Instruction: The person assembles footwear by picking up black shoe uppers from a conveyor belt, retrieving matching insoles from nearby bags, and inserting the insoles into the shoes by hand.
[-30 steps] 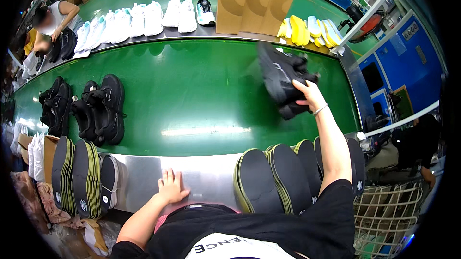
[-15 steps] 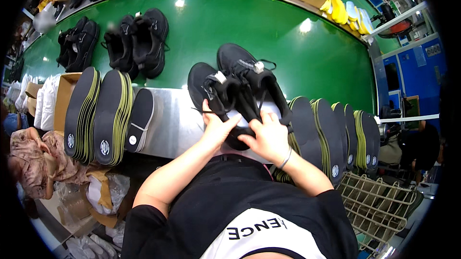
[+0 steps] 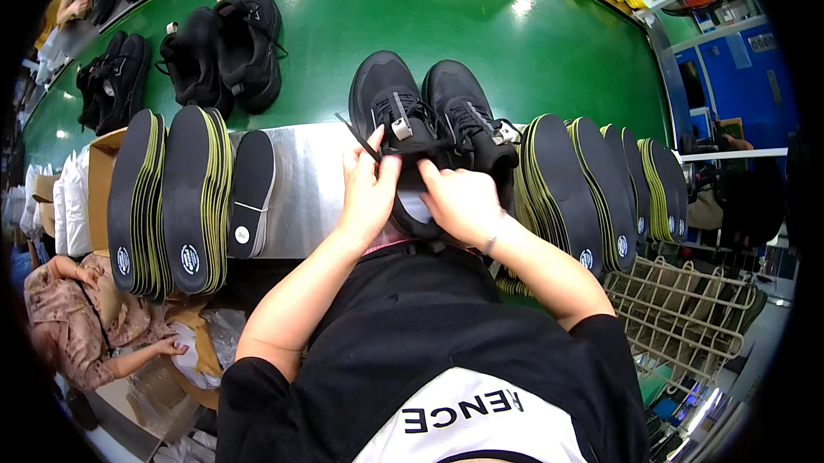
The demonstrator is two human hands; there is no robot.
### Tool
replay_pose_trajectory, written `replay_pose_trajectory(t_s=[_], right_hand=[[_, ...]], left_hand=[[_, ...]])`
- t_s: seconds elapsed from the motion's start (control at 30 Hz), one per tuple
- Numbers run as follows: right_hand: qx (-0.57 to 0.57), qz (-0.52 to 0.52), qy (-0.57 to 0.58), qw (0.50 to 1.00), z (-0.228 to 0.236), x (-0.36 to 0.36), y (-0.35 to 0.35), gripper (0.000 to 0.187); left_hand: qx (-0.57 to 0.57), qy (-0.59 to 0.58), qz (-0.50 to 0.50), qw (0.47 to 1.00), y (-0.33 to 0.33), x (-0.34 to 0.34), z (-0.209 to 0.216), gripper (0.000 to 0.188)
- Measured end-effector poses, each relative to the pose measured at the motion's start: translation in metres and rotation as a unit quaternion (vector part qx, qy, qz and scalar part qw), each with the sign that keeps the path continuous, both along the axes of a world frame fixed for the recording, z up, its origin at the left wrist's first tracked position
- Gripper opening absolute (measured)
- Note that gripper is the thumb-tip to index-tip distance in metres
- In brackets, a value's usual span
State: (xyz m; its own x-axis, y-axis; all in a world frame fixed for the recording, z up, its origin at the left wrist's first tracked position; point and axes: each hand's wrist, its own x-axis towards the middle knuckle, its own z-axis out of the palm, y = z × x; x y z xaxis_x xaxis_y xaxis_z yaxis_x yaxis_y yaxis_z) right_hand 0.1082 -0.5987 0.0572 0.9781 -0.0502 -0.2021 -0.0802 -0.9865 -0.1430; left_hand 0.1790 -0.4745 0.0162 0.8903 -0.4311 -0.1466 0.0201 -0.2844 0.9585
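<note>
Right in front of me, a pair of black laced sneakers stands with toes pointing away, partly on the metal ledge. My left hand (image 3: 367, 188) grips the left sneaker (image 3: 386, 90) at its collar, thumb and fingers closed beside the tongue. The fingers of my right hand (image 3: 466, 204) are bent over the opening of that same sneaker, gripping its collar, their tips partly hidden inside. A pale lining or sheet (image 3: 414, 197) shows in the opening between my hands. The right sneaker (image 3: 459, 98) stands close alongside, its heel partly behind my right hand.
Stacked black insoles with yellow-green edges stand left (image 3: 193, 197) and right (image 3: 562, 193) on the metal ledge (image 3: 309, 180). More black sneakers (image 3: 245, 51) rest on the green tabletop (image 3: 369, 8). A wire rack (image 3: 678, 313) is at lower right; a seated person (image 3: 81, 308) is at left.
The sneakers have come nearer to each other and now point straighter away from me. My right hand has shifted from the right sneaker to the left one's opening.
</note>
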Motion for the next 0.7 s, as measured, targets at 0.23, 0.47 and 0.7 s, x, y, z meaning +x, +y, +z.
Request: replay_pose_trajectory(t_s=[0.23, 0.47, 0.7], right_hand=[[0.098, -0.026, 0.006, 0.995, -0.007, 0.019, 0.004, 0.020], [0.593, -0.315, 0.040, 0.740, 0.031, 0.015, -0.055, 0.034], [0.604, -0.314, -0.044, 0.731, 0.020, 0.054, -0.059, 0.032]], left_hand=[[-0.201, 0.081, -0.175, 0.961, 0.014, -0.008, 0.037, 0.028], [-0.165, -0.126, -0.120, 0.971, 0.001, 0.026, 0.016, 0.074], [0.026, -0.361, -0.148, 0.920, -0.019, 0.034, -0.009, 0.053]])
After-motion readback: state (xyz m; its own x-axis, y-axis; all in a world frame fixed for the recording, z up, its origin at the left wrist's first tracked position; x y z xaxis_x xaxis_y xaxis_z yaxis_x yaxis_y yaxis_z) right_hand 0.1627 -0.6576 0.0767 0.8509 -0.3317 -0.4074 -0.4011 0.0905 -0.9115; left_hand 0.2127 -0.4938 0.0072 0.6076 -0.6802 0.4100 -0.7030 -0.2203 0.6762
